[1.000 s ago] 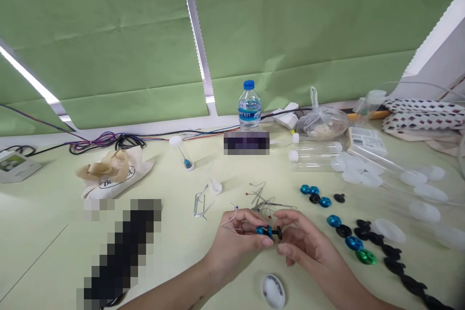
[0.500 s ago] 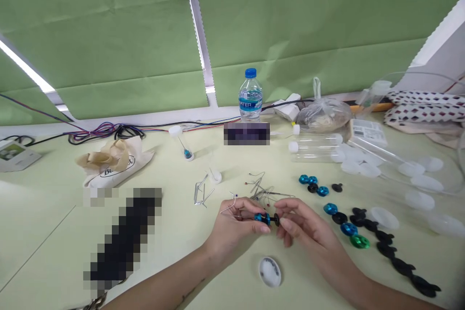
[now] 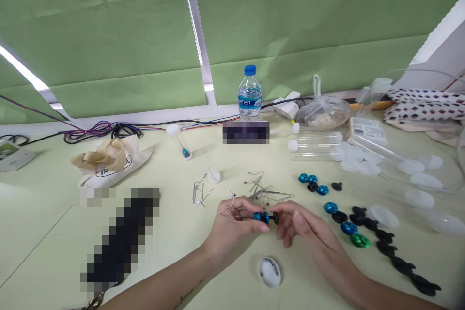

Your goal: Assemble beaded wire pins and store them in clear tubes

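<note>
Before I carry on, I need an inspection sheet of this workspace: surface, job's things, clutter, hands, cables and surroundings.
Surface: pale green table.
Job's things: blue-and-black part in hand; bent wires beyond; blue pieces, black pieces and a green piece at right; white dish nearer the person.
Clutter: cloth bag at left; water bottle, plastic bag and clear tubes toward the back.
Hands: left hand grips the part; right hand is at its black end, contact unclear.
Cables: cable bundle near the back edge.
Surroundings: green sheet behind the table.
</note>
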A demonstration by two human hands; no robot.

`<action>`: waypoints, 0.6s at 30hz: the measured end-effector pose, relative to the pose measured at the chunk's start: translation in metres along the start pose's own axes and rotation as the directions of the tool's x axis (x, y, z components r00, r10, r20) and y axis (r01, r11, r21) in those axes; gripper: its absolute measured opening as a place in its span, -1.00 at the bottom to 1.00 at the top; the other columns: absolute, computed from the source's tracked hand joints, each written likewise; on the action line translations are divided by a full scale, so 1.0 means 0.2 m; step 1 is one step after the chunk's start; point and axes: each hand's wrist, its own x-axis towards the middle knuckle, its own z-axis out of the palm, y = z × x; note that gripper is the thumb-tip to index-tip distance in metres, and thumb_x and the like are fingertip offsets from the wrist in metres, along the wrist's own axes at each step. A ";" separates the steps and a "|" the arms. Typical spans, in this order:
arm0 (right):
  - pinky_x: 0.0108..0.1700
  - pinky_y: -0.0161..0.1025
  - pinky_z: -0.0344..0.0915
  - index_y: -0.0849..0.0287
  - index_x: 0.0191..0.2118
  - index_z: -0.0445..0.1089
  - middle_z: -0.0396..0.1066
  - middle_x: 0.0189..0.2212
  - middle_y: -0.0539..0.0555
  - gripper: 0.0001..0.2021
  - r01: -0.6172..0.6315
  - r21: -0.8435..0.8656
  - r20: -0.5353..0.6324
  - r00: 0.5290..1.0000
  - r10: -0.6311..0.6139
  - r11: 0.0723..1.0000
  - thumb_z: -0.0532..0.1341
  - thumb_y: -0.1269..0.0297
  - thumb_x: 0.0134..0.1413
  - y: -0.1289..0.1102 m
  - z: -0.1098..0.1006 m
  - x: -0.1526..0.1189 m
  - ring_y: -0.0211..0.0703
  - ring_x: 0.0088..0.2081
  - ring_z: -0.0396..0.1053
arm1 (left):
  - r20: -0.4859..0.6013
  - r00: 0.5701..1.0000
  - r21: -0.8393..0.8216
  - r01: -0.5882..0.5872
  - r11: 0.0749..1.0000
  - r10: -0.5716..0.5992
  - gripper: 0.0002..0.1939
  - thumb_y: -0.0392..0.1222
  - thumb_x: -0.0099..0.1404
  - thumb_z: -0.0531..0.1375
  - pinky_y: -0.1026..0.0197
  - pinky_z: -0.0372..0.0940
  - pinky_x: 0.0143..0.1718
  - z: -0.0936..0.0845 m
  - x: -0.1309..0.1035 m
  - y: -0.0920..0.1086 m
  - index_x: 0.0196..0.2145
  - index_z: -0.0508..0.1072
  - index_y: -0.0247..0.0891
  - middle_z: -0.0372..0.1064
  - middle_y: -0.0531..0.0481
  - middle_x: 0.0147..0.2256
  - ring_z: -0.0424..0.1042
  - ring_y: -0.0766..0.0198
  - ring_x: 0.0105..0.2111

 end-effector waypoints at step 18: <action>-0.34 -0.18 0.25 0.17 0.00 0.26 0.34 -0.43 0.09 -0.57 -0.008 0.046 -0.016 1.000 0.009 0.999 -0.13 -0.01 0.29 0.02 -0.01 0.00 -0.14 -0.39 0.30 | -0.025 1.000 0.005 -0.001 1.000 0.001 -0.76 -0.47 -0.12 0.40 0.16 0.28 -0.28 0.01 0.00 0.01 -0.47 0.49 -0.30 0.47 0.03 -0.47 0.44 0.27 -0.39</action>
